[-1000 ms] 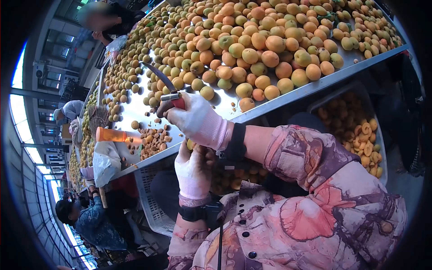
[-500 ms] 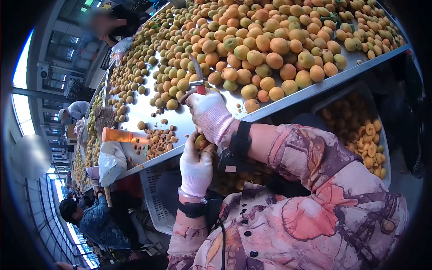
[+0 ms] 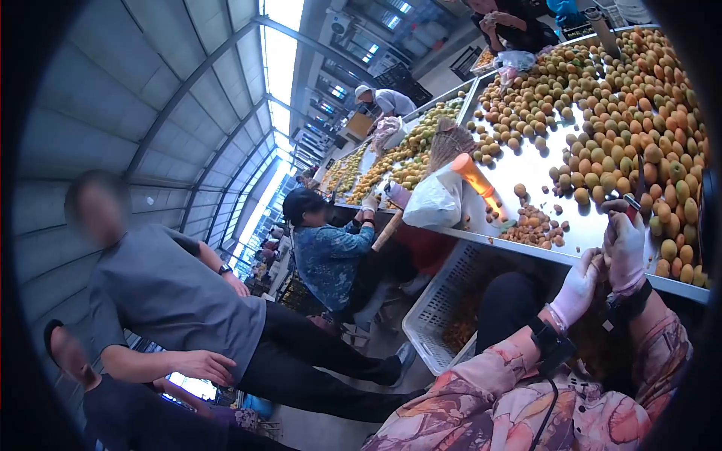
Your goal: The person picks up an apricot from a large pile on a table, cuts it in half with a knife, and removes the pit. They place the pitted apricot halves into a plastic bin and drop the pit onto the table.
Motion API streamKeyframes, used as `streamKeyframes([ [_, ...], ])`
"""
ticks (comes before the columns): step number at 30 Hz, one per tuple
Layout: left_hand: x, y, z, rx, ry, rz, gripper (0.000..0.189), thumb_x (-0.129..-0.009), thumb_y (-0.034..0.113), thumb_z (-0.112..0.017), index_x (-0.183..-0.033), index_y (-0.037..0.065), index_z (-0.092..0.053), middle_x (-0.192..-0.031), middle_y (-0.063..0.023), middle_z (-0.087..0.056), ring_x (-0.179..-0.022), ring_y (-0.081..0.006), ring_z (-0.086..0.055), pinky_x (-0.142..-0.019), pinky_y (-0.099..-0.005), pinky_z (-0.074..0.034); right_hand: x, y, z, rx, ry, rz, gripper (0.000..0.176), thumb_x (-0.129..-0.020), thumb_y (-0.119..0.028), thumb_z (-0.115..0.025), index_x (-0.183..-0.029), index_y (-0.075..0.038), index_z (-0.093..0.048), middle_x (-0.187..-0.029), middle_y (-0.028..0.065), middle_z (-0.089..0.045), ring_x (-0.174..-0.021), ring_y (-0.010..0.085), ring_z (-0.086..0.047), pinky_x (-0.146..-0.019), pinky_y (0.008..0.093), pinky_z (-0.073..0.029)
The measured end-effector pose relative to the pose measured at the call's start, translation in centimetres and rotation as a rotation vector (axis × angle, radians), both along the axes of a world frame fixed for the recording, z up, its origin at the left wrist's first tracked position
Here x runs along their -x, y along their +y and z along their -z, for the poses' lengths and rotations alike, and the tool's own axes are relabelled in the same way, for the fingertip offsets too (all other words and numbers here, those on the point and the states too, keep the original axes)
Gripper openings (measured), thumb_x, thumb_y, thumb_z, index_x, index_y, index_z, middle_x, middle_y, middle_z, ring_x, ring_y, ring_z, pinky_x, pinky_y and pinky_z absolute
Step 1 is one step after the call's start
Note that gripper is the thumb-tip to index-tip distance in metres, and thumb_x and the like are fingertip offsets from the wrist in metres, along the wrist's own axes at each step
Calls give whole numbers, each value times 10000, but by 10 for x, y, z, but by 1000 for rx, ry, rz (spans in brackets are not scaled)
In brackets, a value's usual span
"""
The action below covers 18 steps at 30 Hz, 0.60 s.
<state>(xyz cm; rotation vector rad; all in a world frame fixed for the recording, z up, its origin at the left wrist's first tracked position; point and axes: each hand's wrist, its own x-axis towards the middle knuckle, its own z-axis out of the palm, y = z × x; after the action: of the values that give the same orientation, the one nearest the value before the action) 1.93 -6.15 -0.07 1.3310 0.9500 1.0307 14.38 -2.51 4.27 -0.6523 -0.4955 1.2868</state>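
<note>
My right hand point(image 3: 626, 252), in a white and pink glove, is closed round the red handle of a knife point(image 3: 632, 207). Its curved blade points up, away from me, over the edge of the apricot pile point(image 3: 639, 143). My left hand point(image 3: 575, 292), gloved too, is closed with its fingertips against the right hand, in front of the table's near edge. What lies between its fingers is hidden now. Both hands are at the lower right of the view. A heap of apricot stones point(image 3: 535, 227) lies on the metal table point(image 3: 553, 161) beyond my left hand.
An orange cylinder point(image 3: 472, 177), a white bag point(image 3: 435, 199) and a brush point(image 3: 451, 143) are at the table's left part. Below stands a white plastic crate point(image 3: 429, 323). One person in grey point(image 3: 173, 301) stands at left; another in blue point(image 3: 323, 255) sits by the table.
The view has swung left, so my hands and the table appear further right, and a standing person has come into sight. The apricot seen in my left hand earlier is hidden now.
</note>
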Motion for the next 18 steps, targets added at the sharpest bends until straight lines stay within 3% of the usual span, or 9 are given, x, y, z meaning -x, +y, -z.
streamKeyframes([
  [2,2,1,6,-240,215,-38,254,-1079,219,-436,-1197,9,-517,-912,-88,-631,-843,-156,-587,-779,-282,-482,1,1,-1,82,54,-37,132,-949,-87,-506,-1016,-64,-617,-567,-77,-365,-401,26,-293,-360,215,-200],
  [8,-2,0,3,-250,315,-11,239,-1064,240,-484,-1137,14,-506,-864,-127,-606,-789,-214,-566,-751,-332,-474,-5,25,40,315,243,-153,136,-961,-179,-501,-1024,-105,-596,-575,-99,-306,-409,32,-209,-354,232,-150],
  [14,7,-1,-22,-115,441,137,284,-1032,257,-551,-1148,4,-492,-873,-91,-573,-821,-166,-532,-781,-308,-468,-8,26,39,469,386,-210,155,-948,-218,-529,-1047,-113,-584,-588,-98,-281,-428,32,-198,-361,226,-150],
  [18,14,6,-20,-92,391,216,274,-1005,169,-586,-1194,2,-480,-912,-84,-563,-849,-156,-520,-805,-296,-466,-9,29,42,506,381,-248,158,-947,-220,-528,-1051,-112,-579,-600,-95,-274,-431,33,-203,-361,224,-150],
])
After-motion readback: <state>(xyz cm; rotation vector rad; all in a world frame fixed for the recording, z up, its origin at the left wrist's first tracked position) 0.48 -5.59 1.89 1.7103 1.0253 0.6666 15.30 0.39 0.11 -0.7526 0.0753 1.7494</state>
